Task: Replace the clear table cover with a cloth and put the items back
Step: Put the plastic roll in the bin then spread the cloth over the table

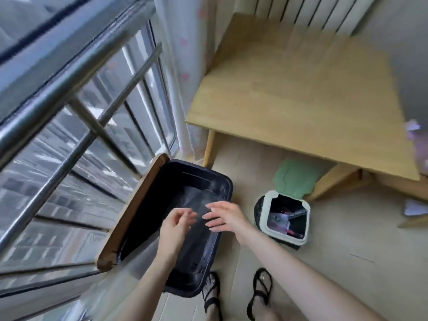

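Clear cover (199,242): lies crumpled inside the dark bin (228,186), beneath both hands.
Left hand (177,224): over the bin, fingers loosely curled, gripping nothing.
Right hand (223,216): over the bin, fingers spread.
Table (301,100): pale wood, beyond the bin.
White-rimmed basket (264,218): right of the bin.

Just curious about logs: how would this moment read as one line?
clear cover: lying in dark bin | left hand: loosely curled above it | right hand: open above it | table: uncovered
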Demonstrator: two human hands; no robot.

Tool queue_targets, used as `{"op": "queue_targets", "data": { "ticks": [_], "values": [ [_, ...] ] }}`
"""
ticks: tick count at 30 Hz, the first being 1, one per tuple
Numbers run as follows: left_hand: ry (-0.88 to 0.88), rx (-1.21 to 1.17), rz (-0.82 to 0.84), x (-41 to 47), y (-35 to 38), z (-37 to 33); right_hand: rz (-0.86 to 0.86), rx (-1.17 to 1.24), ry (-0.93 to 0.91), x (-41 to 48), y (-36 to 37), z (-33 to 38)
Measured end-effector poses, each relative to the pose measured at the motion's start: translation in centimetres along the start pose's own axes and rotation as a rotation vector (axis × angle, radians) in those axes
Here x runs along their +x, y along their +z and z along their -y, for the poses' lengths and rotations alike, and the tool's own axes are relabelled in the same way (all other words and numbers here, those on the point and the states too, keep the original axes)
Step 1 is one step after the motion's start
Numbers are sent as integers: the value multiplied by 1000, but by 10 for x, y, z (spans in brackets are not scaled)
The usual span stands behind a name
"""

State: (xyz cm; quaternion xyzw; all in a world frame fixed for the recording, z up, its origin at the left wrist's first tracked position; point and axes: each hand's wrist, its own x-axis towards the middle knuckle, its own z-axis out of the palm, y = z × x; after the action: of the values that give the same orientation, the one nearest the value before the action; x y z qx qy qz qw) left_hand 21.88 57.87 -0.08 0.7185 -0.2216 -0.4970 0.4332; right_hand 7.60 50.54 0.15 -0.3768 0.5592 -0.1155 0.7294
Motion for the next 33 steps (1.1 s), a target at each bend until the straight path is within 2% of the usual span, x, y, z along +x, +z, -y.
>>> {"op": "queue_targets", "data": {
  "ticks": [3, 7, 10, 18, 23, 33],
  "values": [
    [131, 0, 118, -11, 52, -66, -78, 56, -132, -52, -50, 47],
    [226, 63, 326, -27, 139, -125, -234, 113, -270, -122, -130, 75],
    [250, 153, 487, -49, 217, -156, -368, 154, -329, -169, -200, 76],
    [330, 228, 777, -132, 458, -209, -733, 333, -427, -280, -413, 48],
    [301, 362, 865, -172, 603, -201, -853, 335, -369, -321, -552, 18],
    [331, 560, 942, -210, 804, -207, -934, 433, -254, -346, -757, 4]
  ]
}}
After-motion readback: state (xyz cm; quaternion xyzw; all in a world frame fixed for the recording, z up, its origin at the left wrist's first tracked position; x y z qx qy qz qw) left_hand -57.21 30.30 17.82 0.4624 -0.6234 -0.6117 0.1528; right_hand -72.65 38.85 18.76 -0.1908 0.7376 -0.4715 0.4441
